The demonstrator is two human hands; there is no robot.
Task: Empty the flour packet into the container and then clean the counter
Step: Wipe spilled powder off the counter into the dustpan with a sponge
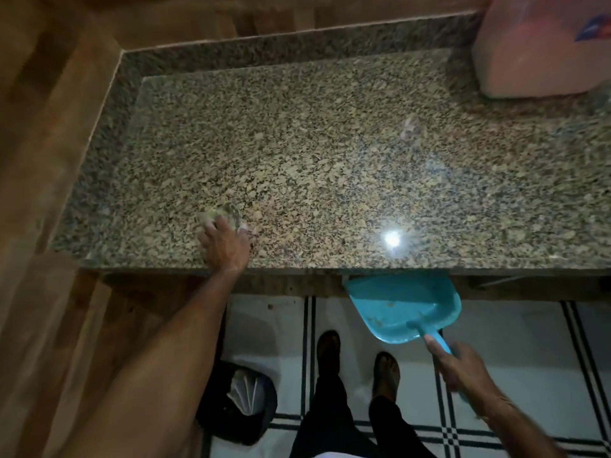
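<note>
Here, at 1 o'clock, the pink container (542, 51) stands at the back of the granite worktop (330, 160). It is cut off by the frame edge, so what it holds is hidden. At 5 o'clock, the fingers of my right hand (463, 368) are clamped round the handle of the blue dustpan (403, 309). Its mouth is tucked just under the worktop's near edge, and it holds only a few brownish specks. At 9 o'clock, the fingers of my left hand (224, 246) are curled over a pale wad (223, 211), too blurred to name, on the worktop. On the floor at 7 o'clock, a black bin (238, 424) holds something white and folded (244, 391); I cannot tell whether it is the flour packet.
</note>
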